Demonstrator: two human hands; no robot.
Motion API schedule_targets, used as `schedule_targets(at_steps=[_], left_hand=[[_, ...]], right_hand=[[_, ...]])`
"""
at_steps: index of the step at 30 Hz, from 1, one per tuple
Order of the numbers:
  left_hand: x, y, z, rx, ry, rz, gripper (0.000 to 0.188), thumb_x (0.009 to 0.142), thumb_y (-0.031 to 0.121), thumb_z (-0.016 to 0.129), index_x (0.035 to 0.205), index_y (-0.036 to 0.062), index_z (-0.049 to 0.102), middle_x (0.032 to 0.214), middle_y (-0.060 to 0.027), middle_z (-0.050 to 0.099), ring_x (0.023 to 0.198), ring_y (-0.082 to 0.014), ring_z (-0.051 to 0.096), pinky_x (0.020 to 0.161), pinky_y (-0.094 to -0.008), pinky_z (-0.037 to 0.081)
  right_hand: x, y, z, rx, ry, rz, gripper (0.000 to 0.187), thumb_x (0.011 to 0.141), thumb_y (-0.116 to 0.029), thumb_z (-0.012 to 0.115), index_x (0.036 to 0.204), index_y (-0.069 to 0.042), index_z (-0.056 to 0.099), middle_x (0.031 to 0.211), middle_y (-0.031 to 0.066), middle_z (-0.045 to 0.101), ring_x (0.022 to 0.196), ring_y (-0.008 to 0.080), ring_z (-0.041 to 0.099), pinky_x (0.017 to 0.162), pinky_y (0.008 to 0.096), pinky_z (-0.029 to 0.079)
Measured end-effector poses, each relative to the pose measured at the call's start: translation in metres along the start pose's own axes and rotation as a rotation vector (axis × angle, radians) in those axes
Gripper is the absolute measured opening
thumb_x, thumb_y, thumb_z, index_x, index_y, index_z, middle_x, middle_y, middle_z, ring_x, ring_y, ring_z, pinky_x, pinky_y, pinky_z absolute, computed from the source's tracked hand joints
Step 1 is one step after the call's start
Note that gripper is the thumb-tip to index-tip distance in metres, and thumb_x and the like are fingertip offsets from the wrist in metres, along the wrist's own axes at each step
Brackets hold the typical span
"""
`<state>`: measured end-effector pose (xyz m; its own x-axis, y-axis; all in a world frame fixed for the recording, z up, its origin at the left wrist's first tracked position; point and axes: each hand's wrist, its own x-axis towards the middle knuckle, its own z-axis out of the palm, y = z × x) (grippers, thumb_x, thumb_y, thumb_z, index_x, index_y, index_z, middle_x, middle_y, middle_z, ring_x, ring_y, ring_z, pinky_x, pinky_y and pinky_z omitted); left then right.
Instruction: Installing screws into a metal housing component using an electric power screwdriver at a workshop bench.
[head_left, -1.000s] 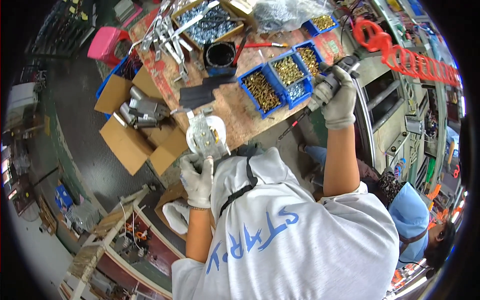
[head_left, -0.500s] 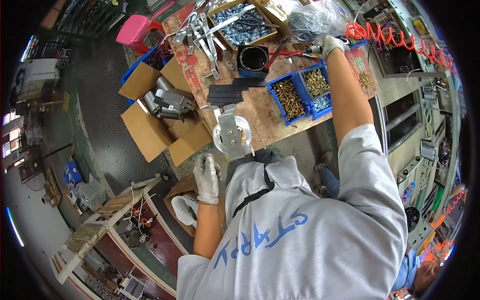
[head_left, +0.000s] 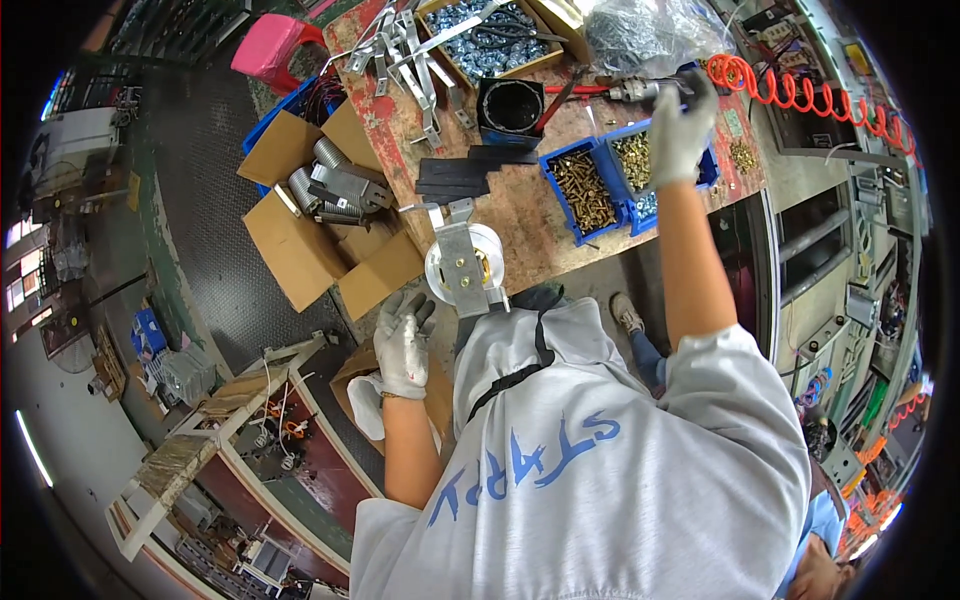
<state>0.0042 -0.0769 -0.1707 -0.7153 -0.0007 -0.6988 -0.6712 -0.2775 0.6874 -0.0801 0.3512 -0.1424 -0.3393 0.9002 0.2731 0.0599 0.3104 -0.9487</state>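
Note:
My left hand [head_left: 403,350], in a white glove with greyish fingertips, is raised beside my body, its fingers apart and nothing in it. Just right of it, at the table's near edge, stands a flat metal bracket [head_left: 462,262] over a white round part [head_left: 490,250]. My gloved right hand [head_left: 682,140] is over the right side of the blue bins, fingers apart, with no object visible in it. Close to its fingertips lies a silver and red power tool [head_left: 640,90]. The blue bins [head_left: 592,240] hold brass-coloured screws [head_left: 580,190] and smaller fasteners [head_left: 632,160].
A black square container [head_left: 510,110] and black strips [head_left: 455,175] lie on the worn table. Behind are metal brackets [head_left: 400,60], a fastener box [head_left: 490,45] and plastic bag [head_left: 645,40]. A carton [head_left: 310,265] stands left; a red coiled hose [head_left: 790,90] hangs right.
My right hand has drawn back from the power tool toward me, over the bins. My left hand has dipped slightly left, and its fingers have spread.

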Motion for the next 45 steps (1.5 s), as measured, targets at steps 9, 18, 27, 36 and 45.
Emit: schedule_targets(at_steps=[9,18,27,36,45], left_hand=[[-0.007,0.008,0.004,-0.181,-0.059,0.074,0.024,0.091,0.003,0.053,0.115,0.0030,0.057,0.111,-0.0122,0.062,0.086,-0.0182,0.061,0.071,-0.0274,0.051],[-0.024,-0.004,-0.022,-0.004,-0.033,0.082,0.024,0.095,0.013,0.055,0.118,0.0067,0.056,0.097,-0.0035,0.057,0.076,-0.0122,0.053,0.064,-0.0259,0.045],[-0.007,0.018,-0.008,0.090,-0.086,0.137,0.025,0.097,0.017,0.053,0.119,0.0049,0.054,0.098,-0.0076,0.062,0.070,-0.0100,0.055,0.059,-0.0233,0.048],[-0.014,0.025,0.001,0.110,-0.100,0.181,0.026,0.098,0.017,0.050,0.120,0.0045,0.053,0.098,-0.0081,0.061,0.069,-0.0105,0.054,0.060,-0.0255,0.047],[-0.028,0.029,-0.003,0.113,-0.045,0.200,0.023,0.097,0.019,0.049,0.116,0.0056,0.055,0.096,-0.0070,0.060,0.069,-0.0106,0.052,0.061,-0.0258,0.046]], right_hand=[[-0.162,0.040,0.067,-1.048,-1.202,-0.413,0.051,0.088,-0.006,0.048,0.138,0.000,0.038,0.138,0.0261,0.042,0.094,0.0355,0.067,0.076,0.0447,0.055],[-0.161,0.054,0.084,-0.980,-1.284,-0.427,0.019,0.079,-0.013,0.064,0.095,-0.007,0.072,0.099,0.0164,0.068,0.089,0.0309,0.069,0.063,0.0452,0.056],[-0.132,0.020,0.056,-0.749,-1.169,-0.420,0.024,0.080,-0.011,0.063,0.101,-0.001,0.067,0.100,0.0208,0.066,0.089,0.0323,0.069,0.068,0.0418,0.056],[-0.132,0.019,0.049,-0.743,-1.177,-0.258,0.021,0.091,-0.015,0.048,0.103,-0.005,0.061,0.089,0.0159,0.070,0.084,0.0339,0.070,0.065,0.0460,0.055],[-0.136,0.032,0.065,-0.726,-1.152,-0.343,0.045,0.060,-0.007,0.080,0.102,-0.001,0.066,0.108,0.0179,0.064,0.094,0.0318,0.068,0.068,0.0419,0.057]])
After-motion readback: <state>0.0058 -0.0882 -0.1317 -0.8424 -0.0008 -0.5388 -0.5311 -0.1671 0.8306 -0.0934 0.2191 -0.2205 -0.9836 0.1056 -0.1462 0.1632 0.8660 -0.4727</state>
